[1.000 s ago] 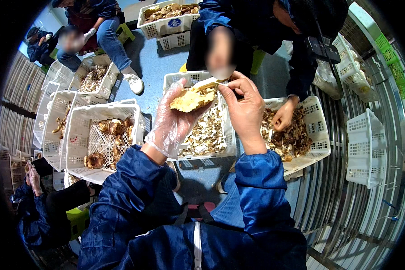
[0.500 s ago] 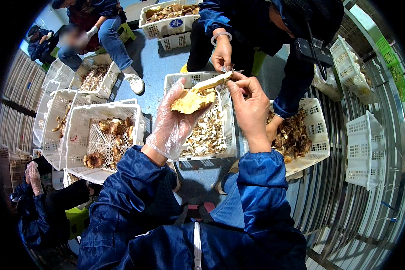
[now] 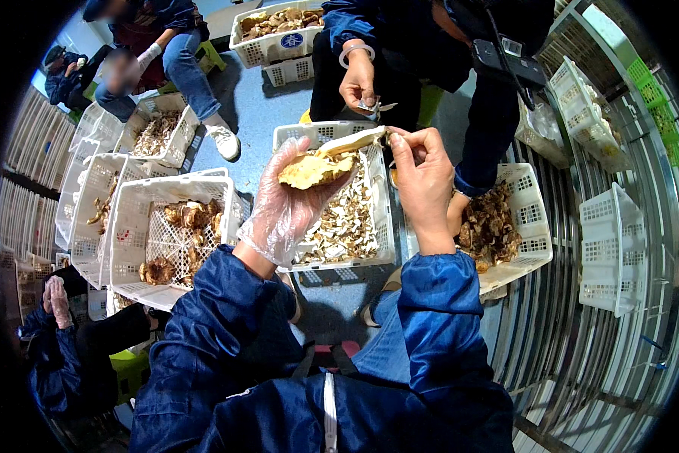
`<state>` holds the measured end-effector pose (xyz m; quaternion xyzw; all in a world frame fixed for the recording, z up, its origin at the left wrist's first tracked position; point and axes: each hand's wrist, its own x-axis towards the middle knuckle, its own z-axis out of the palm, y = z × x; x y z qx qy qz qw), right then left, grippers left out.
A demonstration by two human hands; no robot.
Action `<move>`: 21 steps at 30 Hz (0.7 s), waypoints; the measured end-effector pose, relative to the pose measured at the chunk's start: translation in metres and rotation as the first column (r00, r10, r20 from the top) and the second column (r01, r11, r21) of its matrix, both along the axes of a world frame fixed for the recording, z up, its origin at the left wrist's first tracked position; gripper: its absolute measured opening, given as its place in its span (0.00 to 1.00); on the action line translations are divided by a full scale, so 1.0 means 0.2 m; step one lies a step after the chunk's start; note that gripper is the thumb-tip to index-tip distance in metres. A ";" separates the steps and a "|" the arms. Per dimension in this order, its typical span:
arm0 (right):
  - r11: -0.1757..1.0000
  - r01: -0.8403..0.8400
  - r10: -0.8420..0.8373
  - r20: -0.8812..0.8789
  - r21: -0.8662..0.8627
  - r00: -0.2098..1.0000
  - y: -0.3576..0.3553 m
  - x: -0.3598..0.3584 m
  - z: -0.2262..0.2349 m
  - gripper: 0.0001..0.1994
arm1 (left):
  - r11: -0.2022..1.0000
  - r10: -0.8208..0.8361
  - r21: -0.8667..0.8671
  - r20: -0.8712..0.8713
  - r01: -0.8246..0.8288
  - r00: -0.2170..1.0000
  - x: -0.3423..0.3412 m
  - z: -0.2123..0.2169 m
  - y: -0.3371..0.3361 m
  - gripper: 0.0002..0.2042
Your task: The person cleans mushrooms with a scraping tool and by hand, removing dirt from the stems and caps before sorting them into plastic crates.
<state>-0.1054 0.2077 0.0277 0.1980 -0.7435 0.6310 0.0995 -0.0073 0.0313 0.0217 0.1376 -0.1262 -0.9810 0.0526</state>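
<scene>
middle crate [image 3: 381, 257]: mushroom slices in it | left crate [image 3: 132, 226]: whole mushrooms | right crate [image 3: 532, 219]: probably mushrooms

White slotted crates [image 3: 166, 226] of mushroom pieces stand on the blue-grey floor [image 3: 260, 124].

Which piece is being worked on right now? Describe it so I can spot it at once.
Start at the white basket of pale slices in the middle, straight ahead of the wearer. Above it, the gloved left hand cradles a flat yellowish mushroom piece, with the bare right hand at its far end. It is the only piece held up; all the others lie in baskets.
</scene>
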 end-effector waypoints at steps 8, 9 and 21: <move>0.993 -0.113 0.109 -0.098 -0.033 0.989 0.00 0.00 -0.01 0.09 | 0.993 -0.038 0.112 0.023 0.035 0.999 0.00 -0.02 0.01 0.24; 0.993 -0.117 0.115 -0.133 -0.003 0.984 -0.01 0.01 0.00 0.09 | 0.992 -0.046 0.121 0.026 0.043 0.999 0.00 -0.01 0.01 0.24; 0.998 -0.054 0.051 -0.183 -0.012 0.982 0.06 -0.01 0.03 0.10 | 0.996 -0.083 0.021 -0.098 0.086 0.992 0.00 0.05 0.01 0.36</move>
